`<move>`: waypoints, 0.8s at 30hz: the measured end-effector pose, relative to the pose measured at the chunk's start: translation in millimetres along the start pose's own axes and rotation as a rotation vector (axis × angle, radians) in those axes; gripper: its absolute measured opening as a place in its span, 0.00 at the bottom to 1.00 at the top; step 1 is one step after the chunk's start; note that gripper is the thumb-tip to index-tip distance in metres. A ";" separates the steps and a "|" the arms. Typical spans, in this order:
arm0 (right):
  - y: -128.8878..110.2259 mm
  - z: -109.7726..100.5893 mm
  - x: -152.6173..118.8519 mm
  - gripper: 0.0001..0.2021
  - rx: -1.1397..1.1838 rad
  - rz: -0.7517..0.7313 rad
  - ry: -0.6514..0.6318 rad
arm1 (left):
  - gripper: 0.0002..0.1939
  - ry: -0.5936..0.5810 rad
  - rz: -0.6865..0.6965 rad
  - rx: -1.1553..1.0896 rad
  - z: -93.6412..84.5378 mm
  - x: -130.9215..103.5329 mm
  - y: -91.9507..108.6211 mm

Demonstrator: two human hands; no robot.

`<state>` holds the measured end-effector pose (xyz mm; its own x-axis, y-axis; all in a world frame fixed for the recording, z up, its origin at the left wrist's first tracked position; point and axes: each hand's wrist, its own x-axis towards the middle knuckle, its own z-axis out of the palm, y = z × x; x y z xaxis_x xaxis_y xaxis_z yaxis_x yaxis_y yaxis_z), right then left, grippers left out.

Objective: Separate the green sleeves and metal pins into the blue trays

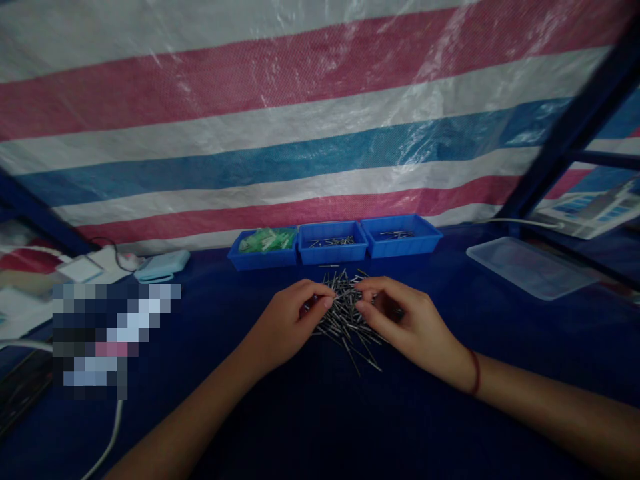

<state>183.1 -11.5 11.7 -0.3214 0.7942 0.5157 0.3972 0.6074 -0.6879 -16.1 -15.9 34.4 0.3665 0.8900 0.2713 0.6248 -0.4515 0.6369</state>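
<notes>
A loose pile of thin metal pins that look like blind rivets (345, 320) lies on the dark blue table in front of me. At the pile's left side is my left hand (293, 317), thumb and index fingertips pinched close together; whatever is between them is too small to make out. My right hand (413, 323) curls over the right side, with a red cord round the wrist. Its thumb and fingertips come together at the pins, and what they grip is unclear. One single pin (329, 266) lies apart, behind the pile.
Behind the pile stand three blue bins: the left bin (265, 261) with green-tinted plastic bags, the middle bin (333, 253) and right bin (405, 247) with metal pins. A clear plastic lid (535, 267) lies right. A light blue case (163, 265) and white cable (116, 427) are left.
</notes>
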 end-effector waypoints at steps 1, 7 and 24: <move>-1.2 0.4 -0.4 0.08 0.025 0.011 0.004 | 0.09 -0.010 -0.011 -0.038 1.7 -1.0 3.2; -3.5 -1.8 -0.5 0.05 0.122 -0.046 -0.013 | 0.08 -0.077 -0.062 -0.204 7.8 -4.7 11.7; -4.2 -0.9 -1.3 0.04 0.179 -0.119 -0.027 | 0.10 -0.063 -0.094 -0.260 20.8 -9.4 12.5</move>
<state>182.6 -15.1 14.3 -0.3807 0.7147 0.5867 0.1968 0.6826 -0.7038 2.6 -31.2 24.8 0.3624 0.9177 0.1625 0.4630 -0.3286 0.8232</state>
